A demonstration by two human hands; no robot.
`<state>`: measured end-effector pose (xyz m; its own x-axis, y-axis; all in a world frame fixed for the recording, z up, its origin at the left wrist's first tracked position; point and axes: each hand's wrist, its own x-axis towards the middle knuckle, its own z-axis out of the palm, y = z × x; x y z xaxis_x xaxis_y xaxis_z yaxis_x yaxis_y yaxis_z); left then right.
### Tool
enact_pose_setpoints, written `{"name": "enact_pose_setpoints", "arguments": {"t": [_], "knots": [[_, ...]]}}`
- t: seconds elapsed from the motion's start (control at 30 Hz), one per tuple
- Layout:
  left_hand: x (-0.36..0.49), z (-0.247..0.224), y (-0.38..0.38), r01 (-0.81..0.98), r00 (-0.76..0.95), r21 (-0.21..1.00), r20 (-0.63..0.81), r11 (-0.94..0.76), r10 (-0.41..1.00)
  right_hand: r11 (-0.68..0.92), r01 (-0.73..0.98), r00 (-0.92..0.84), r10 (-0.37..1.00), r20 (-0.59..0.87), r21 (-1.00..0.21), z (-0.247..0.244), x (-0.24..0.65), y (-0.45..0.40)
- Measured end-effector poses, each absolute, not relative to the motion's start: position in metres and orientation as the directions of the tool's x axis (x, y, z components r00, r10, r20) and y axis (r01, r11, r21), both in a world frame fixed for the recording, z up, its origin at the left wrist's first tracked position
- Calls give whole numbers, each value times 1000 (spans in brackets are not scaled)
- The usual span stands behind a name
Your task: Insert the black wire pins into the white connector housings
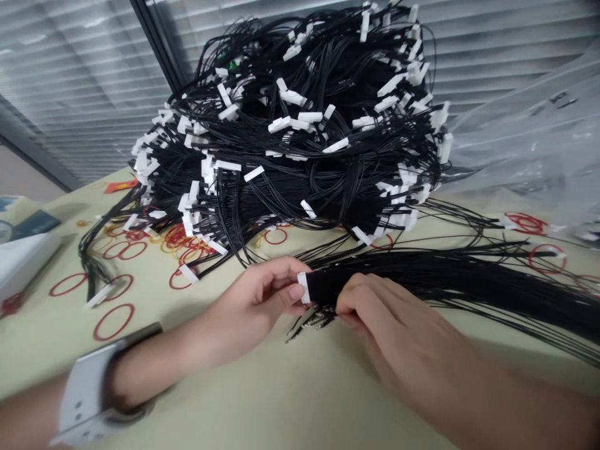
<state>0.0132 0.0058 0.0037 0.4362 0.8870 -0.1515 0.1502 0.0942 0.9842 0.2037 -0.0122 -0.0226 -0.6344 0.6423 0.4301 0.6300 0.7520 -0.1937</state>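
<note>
Between the thumb and fingers of my left hand (267, 294) is a white connector (304, 287) at the end of a bundle of black wires (435, 275). My right hand (379, 312) is closed around wires just right of the connector, its fingertips partly hidden. Below the connector, several loose wire ends (312, 319) with small metal tips stick out between my hands. From my right hand the bundle runs off to the right edge. A large heap of black cables (300, 175) with white connectors rises behind both hands.
Red rubber bands (114, 322) and some yellow ones lie scattered on the pale green table (225, 400). At the right is a clear plastic bag (529, 150). A white box (23, 262) stands at the left edge. Window blinds (84, 81) are behind the heap.
</note>
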Motion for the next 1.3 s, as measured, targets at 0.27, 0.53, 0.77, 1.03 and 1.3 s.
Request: {"name": "enact_pose_setpoints", "arguments": {"t": [0.27, 0.53, 0.77, 1.03, 1.3], "knots": [[12, 2, 7, 144, 461, 986, -139, 81, 877, 689, 556, -531, 724, 440, -465, -23, 204, -4], [11, 1, 5, 189, 467, 980, -143, 60, 872, 596, 594, -495, 800, 338, -540, -17, 203, -4], [12, 2, 0, 268, 444, 961, -181, 63, 877, 601, 582, -528, 792, 307, -548, -21, 204, -3], [11, -1, 1, 290, 433, 952, -220, 97, 874, 631, 558, -580, 761, 292, -539, -16, 203, -2], [8, -6, -4, 386, 417, 922, -191, 18, 889, 611, 578, -554, 780, 289, -541, -18, 203, -1]]}}
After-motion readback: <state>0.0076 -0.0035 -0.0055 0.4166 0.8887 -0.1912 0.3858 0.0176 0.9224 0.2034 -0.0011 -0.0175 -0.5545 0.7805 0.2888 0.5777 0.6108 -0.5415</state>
